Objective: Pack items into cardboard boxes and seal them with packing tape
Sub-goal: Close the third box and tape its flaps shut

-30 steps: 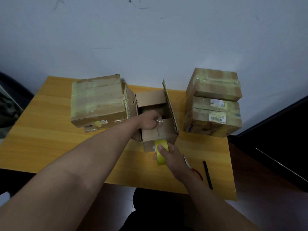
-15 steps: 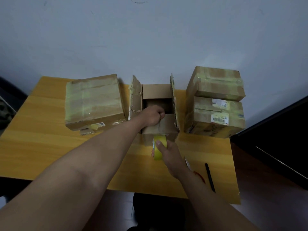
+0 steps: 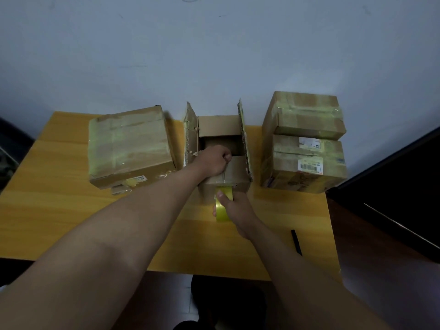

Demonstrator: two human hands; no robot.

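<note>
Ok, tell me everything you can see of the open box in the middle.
The open box is brown corrugated cardboard and stands on the table between the taped boxes. Its two side flaps stand upright with ragged edges; the far flap tilts up and the near flap is folded inward. The left hand presses on the near flap. The right hand holds the tape roll against its front wall.

Single head-worn wide-angle view, looking forward and steeply down over a yellow table (image 3: 59, 210) toward a pale wall (image 3: 214, 55). Both forearms enter from the bottom edge, and the table nearly spans the frame width. An open box (image 3: 223, 179) sits at centre, at arm's reach. Straight edges bow near the borders. No second view overlaps.
</note>
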